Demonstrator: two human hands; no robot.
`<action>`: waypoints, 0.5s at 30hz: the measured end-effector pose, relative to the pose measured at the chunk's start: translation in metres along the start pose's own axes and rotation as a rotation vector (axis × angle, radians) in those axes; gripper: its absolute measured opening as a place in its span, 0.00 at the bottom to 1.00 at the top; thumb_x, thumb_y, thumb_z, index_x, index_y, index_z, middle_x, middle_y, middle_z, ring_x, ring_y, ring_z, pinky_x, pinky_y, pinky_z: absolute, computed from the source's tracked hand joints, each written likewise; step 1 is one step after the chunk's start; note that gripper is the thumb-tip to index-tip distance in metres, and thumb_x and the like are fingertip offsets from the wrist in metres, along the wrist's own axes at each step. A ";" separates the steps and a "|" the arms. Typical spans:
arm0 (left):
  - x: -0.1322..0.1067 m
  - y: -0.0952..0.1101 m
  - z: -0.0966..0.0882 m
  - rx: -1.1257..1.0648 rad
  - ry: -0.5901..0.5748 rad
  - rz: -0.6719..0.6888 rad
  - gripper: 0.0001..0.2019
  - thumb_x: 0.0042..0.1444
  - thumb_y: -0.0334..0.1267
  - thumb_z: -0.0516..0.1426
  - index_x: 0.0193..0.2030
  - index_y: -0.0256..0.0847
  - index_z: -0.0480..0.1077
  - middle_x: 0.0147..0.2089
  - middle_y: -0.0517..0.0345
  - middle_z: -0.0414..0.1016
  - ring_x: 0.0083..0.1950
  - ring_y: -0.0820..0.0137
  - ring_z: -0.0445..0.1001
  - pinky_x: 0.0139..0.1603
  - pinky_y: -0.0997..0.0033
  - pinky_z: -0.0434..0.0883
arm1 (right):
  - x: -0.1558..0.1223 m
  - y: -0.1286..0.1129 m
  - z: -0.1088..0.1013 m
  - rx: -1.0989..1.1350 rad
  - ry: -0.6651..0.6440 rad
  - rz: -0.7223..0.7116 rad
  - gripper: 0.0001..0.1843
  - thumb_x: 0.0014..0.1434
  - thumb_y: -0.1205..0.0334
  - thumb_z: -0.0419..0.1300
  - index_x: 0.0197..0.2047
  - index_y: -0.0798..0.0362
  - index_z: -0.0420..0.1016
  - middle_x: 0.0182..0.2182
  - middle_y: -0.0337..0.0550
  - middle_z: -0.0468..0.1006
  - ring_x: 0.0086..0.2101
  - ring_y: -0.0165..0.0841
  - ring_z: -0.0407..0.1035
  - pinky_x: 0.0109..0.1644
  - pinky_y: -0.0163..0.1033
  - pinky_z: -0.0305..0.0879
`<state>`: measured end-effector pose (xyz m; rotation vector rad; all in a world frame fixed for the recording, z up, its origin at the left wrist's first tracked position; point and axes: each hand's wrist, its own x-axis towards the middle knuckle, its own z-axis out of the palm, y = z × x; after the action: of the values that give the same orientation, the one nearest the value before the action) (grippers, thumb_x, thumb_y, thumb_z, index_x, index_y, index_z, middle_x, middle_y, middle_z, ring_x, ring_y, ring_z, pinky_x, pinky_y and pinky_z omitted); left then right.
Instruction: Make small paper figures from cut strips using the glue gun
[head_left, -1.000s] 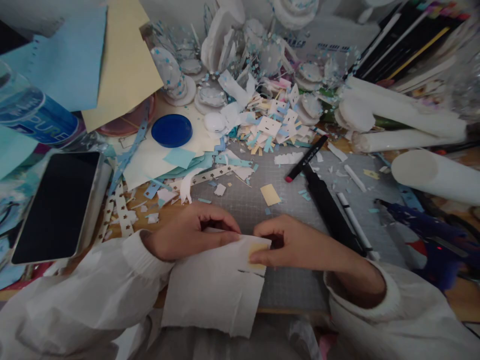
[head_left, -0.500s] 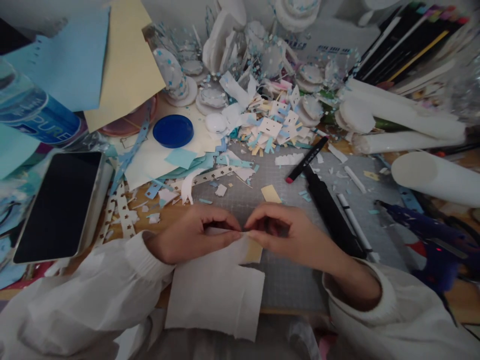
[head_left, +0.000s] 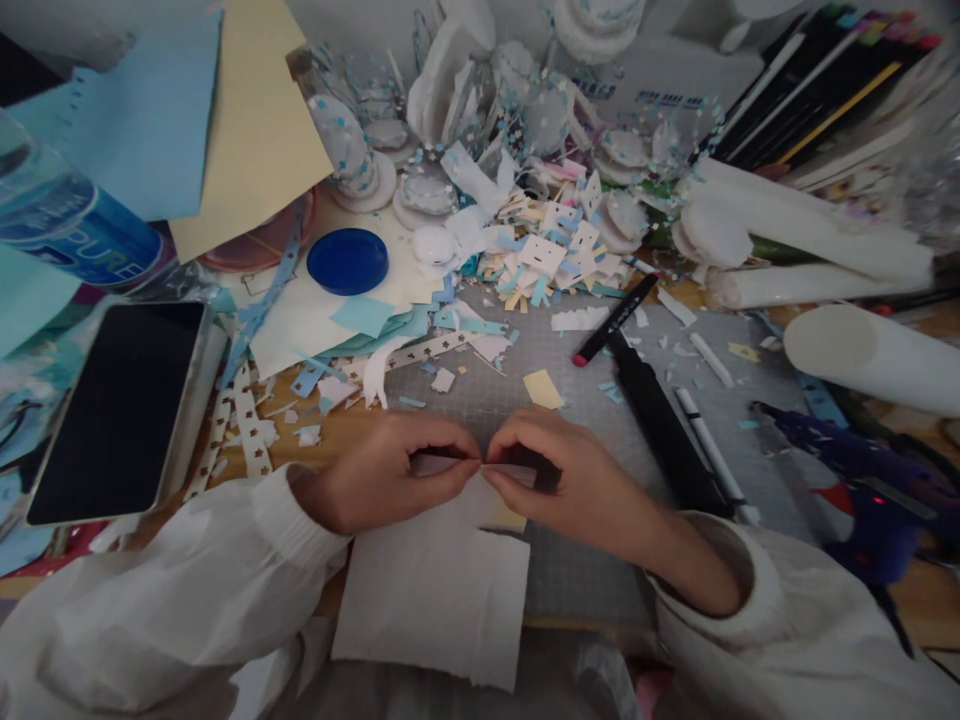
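My left hand (head_left: 386, 470) and my right hand (head_left: 574, 480) meet fingertip to fingertip over the grey cutting mat (head_left: 585, 560). Both pinch the top edge of a white sheet of paper (head_left: 431, 590) that hangs down toward my lap, with a cut notch on its right side. A small yellow paper piece (head_left: 508, 520) peeks out under my right hand, against the sheet. Both hands are closed in a pinch.
A dark tablet (head_left: 112, 410) lies at the left, a water bottle (head_left: 71, 225) above it. A blue lid (head_left: 347, 261), paper scraps (head_left: 540, 255), a yellow scrap (head_left: 542, 388), black markers (head_left: 660, 420), white rolls (head_left: 862, 350) and a blue glue gun (head_left: 862, 460) crowd the desk.
My right hand moved left from the yellow piece at the sheet's corner to pinch the top edge beside my left hand. The sheet's top right part has folded down.
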<state>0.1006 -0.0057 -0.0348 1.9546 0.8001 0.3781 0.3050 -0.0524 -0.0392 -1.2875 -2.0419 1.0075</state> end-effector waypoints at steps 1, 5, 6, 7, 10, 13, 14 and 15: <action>0.000 0.000 0.000 0.005 0.002 0.001 0.06 0.56 0.32 0.55 0.35 0.38 0.75 0.31 0.60 0.78 0.33 0.74 0.74 0.34 0.77 0.68 | 0.000 0.000 0.000 -0.004 -0.002 -0.009 0.04 0.57 0.69 0.58 0.34 0.51 0.68 0.30 0.36 0.71 0.35 0.30 0.65 0.39 0.36 0.60; 0.000 0.000 0.000 0.028 -0.003 0.022 0.06 0.56 0.32 0.56 0.35 0.38 0.75 0.32 0.60 0.78 0.33 0.74 0.74 0.35 0.77 0.67 | 0.000 -0.001 0.002 -0.008 -0.002 -0.037 0.05 0.57 0.70 0.57 0.33 0.51 0.67 0.29 0.36 0.70 0.34 0.29 0.64 0.38 0.36 0.59; 0.000 0.001 0.001 0.034 -0.003 0.029 0.06 0.56 0.32 0.56 0.35 0.38 0.75 0.31 0.60 0.78 0.33 0.74 0.74 0.35 0.77 0.67 | 0.000 -0.001 0.002 -0.014 0.000 -0.042 0.05 0.57 0.70 0.57 0.33 0.51 0.67 0.29 0.36 0.70 0.34 0.30 0.64 0.38 0.36 0.59; 0.000 0.000 0.001 0.039 -0.005 0.035 0.06 0.56 0.32 0.55 0.34 0.37 0.75 0.31 0.60 0.78 0.33 0.75 0.74 0.35 0.77 0.67 | 0.000 -0.001 0.002 -0.023 0.000 -0.047 0.05 0.57 0.70 0.57 0.33 0.51 0.67 0.29 0.36 0.70 0.34 0.30 0.64 0.38 0.36 0.58; 0.000 -0.001 0.003 0.046 0.001 0.049 0.06 0.56 0.31 0.55 0.34 0.37 0.74 0.30 0.60 0.77 0.32 0.75 0.73 0.34 0.77 0.67 | -0.001 -0.002 0.003 -0.066 -0.001 -0.077 0.05 0.58 0.70 0.57 0.34 0.51 0.66 0.30 0.37 0.70 0.35 0.30 0.64 0.39 0.37 0.58; 0.000 -0.002 0.005 0.022 0.000 0.041 0.07 0.55 0.30 0.54 0.33 0.37 0.74 0.30 0.60 0.77 0.32 0.75 0.73 0.34 0.77 0.67 | -0.001 -0.001 0.005 -0.156 0.001 -0.138 0.04 0.58 0.70 0.57 0.34 0.53 0.66 0.30 0.39 0.71 0.35 0.32 0.63 0.41 0.38 0.58; -0.001 -0.002 0.005 0.008 0.001 0.032 0.07 0.55 0.30 0.54 0.33 0.37 0.74 0.30 0.61 0.77 0.32 0.75 0.73 0.34 0.78 0.67 | -0.001 0.000 0.006 -0.199 0.004 -0.170 0.04 0.59 0.70 0.56 0.33 0.53 0.66 0.30 0.39 0.71 0.35 0.32 0.63 0.41 0.39 0.58; -0.001 -0.003 0.005 -0.004 0.001 0.022 0.07 0.54 0.29 0.54 0.33 0.37 0.74 0.30 0.61 0.77 0.32 0.75 0.73 0.34 0.78 0.67 | -0.001 0.000 0.007 -0.245 0.010 -0.207 0.03 0.59 0.70 0.56 0.33 0.53 0.66 0.30 0.40 0.72 0.35 0.33 0.62 0.41 0.40 0.58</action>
<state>0.1022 -0.0087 -0.0399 1.9610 0.7789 0.3939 0.3001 -0.0560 -0.0436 -1.1632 -2.2903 0.6736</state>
